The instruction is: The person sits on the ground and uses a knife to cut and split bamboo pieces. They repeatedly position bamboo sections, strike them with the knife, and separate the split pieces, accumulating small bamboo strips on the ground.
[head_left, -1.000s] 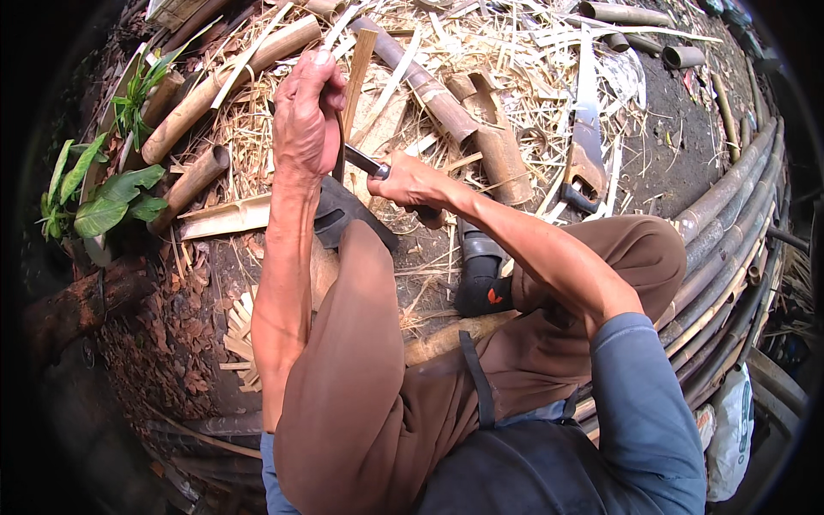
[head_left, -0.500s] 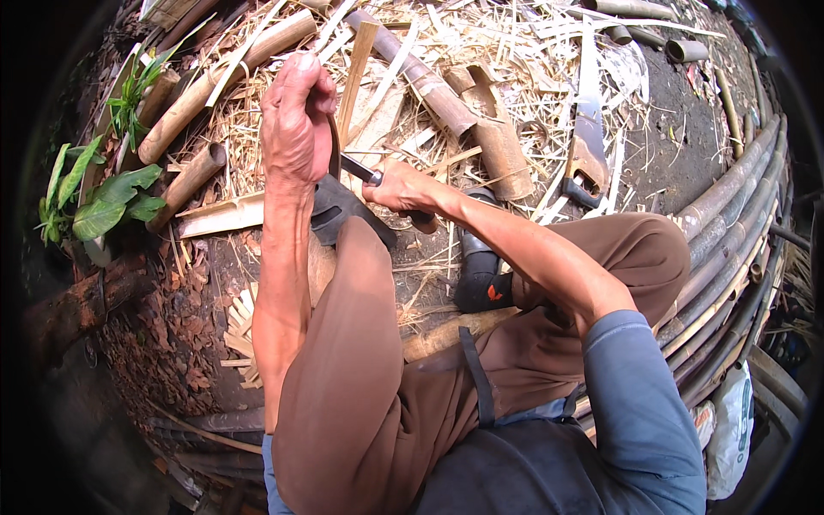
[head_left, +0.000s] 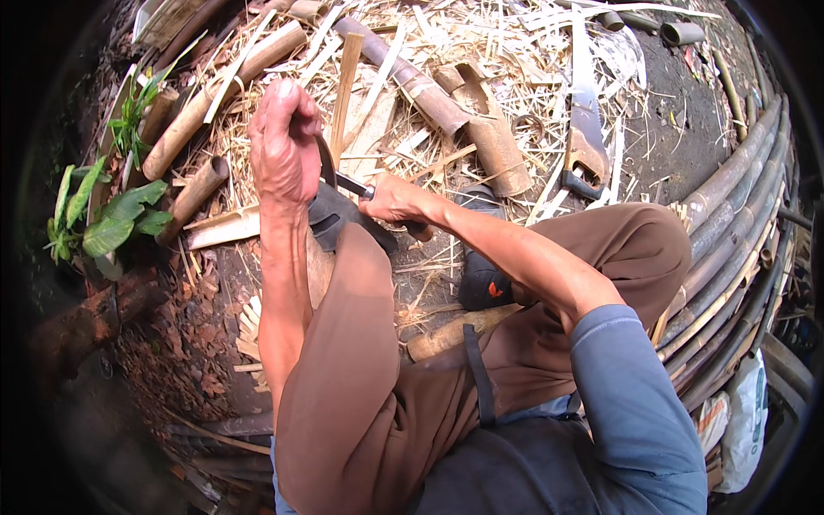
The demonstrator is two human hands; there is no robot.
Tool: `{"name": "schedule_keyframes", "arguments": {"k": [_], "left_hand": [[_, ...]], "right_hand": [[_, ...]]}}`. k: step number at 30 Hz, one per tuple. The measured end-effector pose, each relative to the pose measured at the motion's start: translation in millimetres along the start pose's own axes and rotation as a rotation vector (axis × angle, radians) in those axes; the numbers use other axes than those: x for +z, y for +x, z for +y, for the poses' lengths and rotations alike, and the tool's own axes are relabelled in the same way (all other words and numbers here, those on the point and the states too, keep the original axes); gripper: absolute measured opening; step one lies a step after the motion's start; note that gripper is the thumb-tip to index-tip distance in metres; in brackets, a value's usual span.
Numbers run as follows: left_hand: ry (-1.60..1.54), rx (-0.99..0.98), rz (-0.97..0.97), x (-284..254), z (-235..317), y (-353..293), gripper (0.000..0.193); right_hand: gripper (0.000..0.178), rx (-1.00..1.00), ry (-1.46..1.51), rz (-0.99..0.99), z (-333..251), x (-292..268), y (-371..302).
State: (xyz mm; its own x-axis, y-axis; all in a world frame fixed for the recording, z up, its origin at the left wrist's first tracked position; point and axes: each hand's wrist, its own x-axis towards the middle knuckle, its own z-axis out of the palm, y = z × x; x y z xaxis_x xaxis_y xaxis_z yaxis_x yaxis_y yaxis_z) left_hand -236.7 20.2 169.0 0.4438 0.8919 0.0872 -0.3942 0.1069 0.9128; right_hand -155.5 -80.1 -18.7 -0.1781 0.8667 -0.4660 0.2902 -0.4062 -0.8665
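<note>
My left hand is closed, thumb side up, above the left knee. A thin, dark, curved strip, apparently bamboo, comes out of its palm; most of it is hidden. My right hand grips the dark handle of a knife, whose blade points left and meets the strip's lower end. Beneath both, a black pad lies over the knee. Just beyond the hands, a flat split bamboo piece slants upward.
Pale shavings cover the ground ahead. A handsaw lies at the right, near a cut bamboo tube. Long bamboo poles are stacked along the right side. Bamboo lengths and a leafy plant are at the left.
My left hand has come a little nearer to my body, with the strip. The right hand and knife have shifted slightly the same way. The view has moved a bit.
</note>
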Motion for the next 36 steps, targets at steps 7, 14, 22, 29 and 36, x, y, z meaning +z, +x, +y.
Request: {"name": "schedule_keyframes", "arguments": {"k": [7, 14, 22, 29, 36], "left_hand": [[0.097, -0.041, 0.038, -3, 17, -1, 0.02], [0.338, 0.165, 0.159, -22, 45, -32, 0.015], [0.678, 0.534, 0.516, -44, 60, -112, 0.033], [0.563, 0.688, 0.719, -43, 61, -133, 0.034], [0.67, 0.721, 0.791, -50, 60, -139, 0.039]], "right_hand": [[0.031, -0.013, 0.024, 0.073, -29, 14, -29], [0.042, -0.203, 0.076, 0.248, -40, 56, -76], [0.045, -0.216, 0.129, 0.206, -44, 102, -115], [0.045, -0.197, 0.121, 0.149, -51, 102, -113], [0.046, -0.192, 0.139, 0.104, -52, 102, -115]]}}
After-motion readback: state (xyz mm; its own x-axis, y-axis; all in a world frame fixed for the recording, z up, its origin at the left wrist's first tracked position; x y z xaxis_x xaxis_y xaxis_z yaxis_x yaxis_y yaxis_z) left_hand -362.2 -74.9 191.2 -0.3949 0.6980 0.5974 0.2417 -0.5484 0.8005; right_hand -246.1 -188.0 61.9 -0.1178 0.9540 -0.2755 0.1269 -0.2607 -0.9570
